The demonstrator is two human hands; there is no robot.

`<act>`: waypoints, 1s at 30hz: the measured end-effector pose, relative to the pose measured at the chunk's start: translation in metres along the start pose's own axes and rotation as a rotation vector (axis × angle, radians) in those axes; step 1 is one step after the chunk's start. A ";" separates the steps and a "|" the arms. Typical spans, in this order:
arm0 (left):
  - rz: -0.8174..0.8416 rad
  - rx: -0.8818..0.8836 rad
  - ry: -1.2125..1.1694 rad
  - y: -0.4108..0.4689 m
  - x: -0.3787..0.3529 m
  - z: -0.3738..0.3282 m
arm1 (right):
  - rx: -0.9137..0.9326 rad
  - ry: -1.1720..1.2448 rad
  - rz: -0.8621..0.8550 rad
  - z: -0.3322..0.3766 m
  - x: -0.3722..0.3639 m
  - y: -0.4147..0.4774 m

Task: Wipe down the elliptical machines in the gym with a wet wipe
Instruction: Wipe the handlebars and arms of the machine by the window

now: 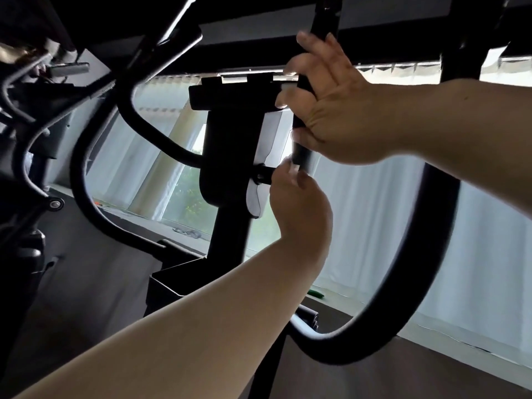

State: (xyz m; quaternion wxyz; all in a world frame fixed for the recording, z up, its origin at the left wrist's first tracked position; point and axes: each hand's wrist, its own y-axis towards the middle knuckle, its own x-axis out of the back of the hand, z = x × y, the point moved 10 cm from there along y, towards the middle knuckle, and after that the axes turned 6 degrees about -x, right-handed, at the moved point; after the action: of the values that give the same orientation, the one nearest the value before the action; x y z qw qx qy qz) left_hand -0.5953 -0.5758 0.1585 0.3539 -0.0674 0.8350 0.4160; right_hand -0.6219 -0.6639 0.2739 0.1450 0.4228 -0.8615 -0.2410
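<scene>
A black elliptical machine fills the head view, dark against bright windows; its centre column (230, 156) rises to a console mount. My right hand (331, 110) grips the upright black handle bar (301, 152), fingers wrapped round it from the right. Just below, my left hand (299, 203) reaches up from the lower left. Its fingertips are curled at the same bar and pinch a small pale piece, apparently the wet wipe (293, 167). Most of the wipe is hidden by the fingers.
A thick curved black handle (431, 254) loops down on the right, another curved handle (86, 174) on the left. More dark gym equipment (26, 110) crowds the far left. White curtains (475, 254) and a window sill run behind.
</scene>
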 end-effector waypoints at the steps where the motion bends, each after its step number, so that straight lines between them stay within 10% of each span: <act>1: -0.003 0.007 -0.014 -0.003 0.002 -0.002 | 0.000 0.002 -0.003 0.000 0.000 0.000; 30: 0.032 0.233 -0.024 -0.002 0.009 0.019 | 0.128 -0.126 -0.203 0.013 0.009 -0.001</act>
State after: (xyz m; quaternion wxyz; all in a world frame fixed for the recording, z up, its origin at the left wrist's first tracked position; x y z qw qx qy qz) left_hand -0.5906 -0.5617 0.1438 0.3625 -0.0076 0.8744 0.3225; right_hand -0.6323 -0.6680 0.2631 0.0383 0.5001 -0.8354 -0.2248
